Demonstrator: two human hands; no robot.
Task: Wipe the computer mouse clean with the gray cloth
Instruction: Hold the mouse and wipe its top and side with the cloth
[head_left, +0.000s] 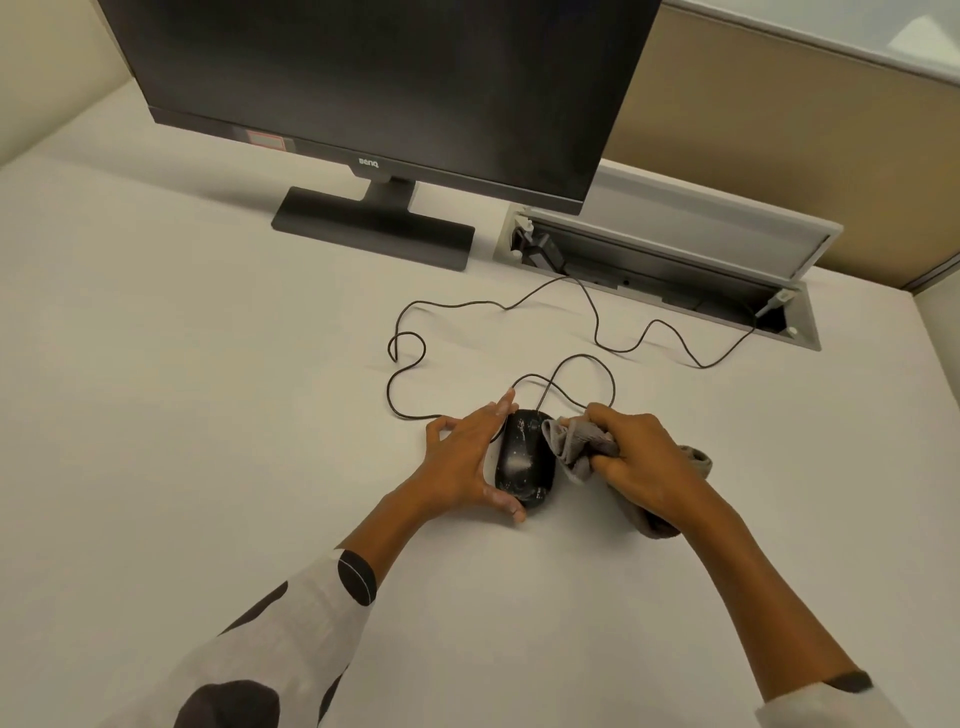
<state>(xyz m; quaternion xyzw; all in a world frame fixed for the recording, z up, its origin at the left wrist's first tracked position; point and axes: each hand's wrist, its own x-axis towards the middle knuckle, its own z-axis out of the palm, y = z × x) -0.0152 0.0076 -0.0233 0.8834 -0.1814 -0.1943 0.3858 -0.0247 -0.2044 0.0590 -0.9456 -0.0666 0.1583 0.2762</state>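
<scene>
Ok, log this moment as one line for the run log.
left hand: steadying mouse | right hand: gripping gray cloth beside mouse | mouse: white smudges visible | phase: wiping

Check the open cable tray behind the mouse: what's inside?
Inside the cable tray: a dark plug block at its left end, and the mouse cable entering at the right end. The raised lid and shadow hide the rest.

White desk (182, 364), dark monitor (384, 78), tan partition (779, 145) behind
</scene>
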